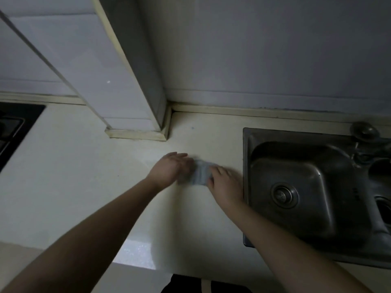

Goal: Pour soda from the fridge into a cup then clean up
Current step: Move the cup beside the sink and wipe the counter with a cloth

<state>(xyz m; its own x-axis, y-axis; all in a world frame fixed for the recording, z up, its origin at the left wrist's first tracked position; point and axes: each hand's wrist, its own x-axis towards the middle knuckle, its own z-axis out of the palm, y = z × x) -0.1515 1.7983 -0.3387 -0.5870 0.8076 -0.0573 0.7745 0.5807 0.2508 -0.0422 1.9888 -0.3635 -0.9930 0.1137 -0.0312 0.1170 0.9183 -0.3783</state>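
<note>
A small pale blue-grey cloth (200,172) lies on the cream countertop (84,187), just left of the sink. My left hand (171,168) is at the cloth's left edge with its fingers stretched out, touching it. My right hand (224,182) lies on the cloth's right side, fingers bent over it. The cloth and both hands are blurred. No soda or cup is in view.
A steel sink (306,187) with a drain sits at the right, its tap (365,134) at the back right. A black stove (12,127) is at the far left. A tiled column (118,81) juts out from the back wall.
</note>
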